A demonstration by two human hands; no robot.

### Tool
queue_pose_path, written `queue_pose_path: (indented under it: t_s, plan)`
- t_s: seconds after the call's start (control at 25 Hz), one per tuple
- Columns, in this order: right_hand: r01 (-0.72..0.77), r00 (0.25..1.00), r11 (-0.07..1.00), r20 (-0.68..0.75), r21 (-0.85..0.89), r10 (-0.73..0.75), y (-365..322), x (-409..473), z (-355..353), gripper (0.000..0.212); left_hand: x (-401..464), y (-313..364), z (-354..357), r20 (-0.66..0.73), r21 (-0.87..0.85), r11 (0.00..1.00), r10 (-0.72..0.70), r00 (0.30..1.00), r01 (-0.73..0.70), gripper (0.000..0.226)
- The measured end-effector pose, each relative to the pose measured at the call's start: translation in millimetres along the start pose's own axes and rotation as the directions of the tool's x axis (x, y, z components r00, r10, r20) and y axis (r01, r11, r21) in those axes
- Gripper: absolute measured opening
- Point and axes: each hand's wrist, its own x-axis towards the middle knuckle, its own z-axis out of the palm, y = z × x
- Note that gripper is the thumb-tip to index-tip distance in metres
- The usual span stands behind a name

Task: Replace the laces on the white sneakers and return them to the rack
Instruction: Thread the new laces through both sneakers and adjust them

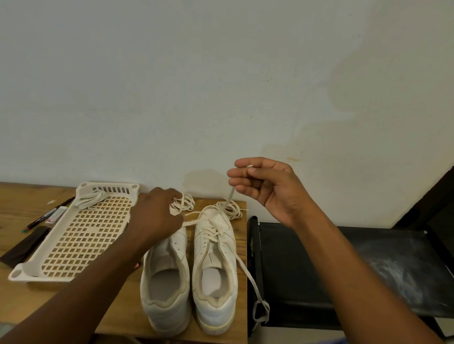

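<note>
**Pulling a lace through the right shoe**

Two white shoes sit side by side on the bench, heels toward the person. The right shoe (217,253) has a lace (229,198) partly in its holes. One end of that lace goes straight up to the right hand (263,186). The thumb and fingers pinch it near the tip, and the tip pokes out above the fingers. The other end runs down past the side of the shoe and hangs off the bench edge.

The left shoe (167,277) shows no lace in its holes. The left hand (156,215) is at its toe, fingers curled around a lace end (188,222) that runs over to the right shoe. More loose laces (185,204) lie in a pile just past the toes.

I think the step is to draw the lace snug through the holes. To do it well, pull up slowly and keep the lace flat, not twisted. The left hand should hold the other end so the shoe does not slide. The two ends should come out about the same length.

To the left lies a white rack (84,232), flat on the bench (0,296), with a coiled lace (91,199) at its far end. Some pens (45,215) lie beside it. A black stand (347,267) is on the right.
</note>
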Motion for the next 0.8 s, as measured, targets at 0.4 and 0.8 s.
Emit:
queue_pose_path:
  t_s: [0.4, 0.8]
  plan:
    - [-0.004, 0.993, 0.66, 0.075, -0.751, 0.092, 25.3, 2.3, 8.6, 0.017, -9.9, 27.5, -7.3, 0.429, -0.052, 0.985, 0.172, 0.887, -0.166, 0.046]
    - [-0.064, 0.948, 0.244, 0.018, -0.968, 0.319, 48.4, -4.6, 40.8, 0.005, -5.0, 17.1, -6.6, 0.524, -0.145, 0.986, 0.146, 0.839, -0.081, 0.016]
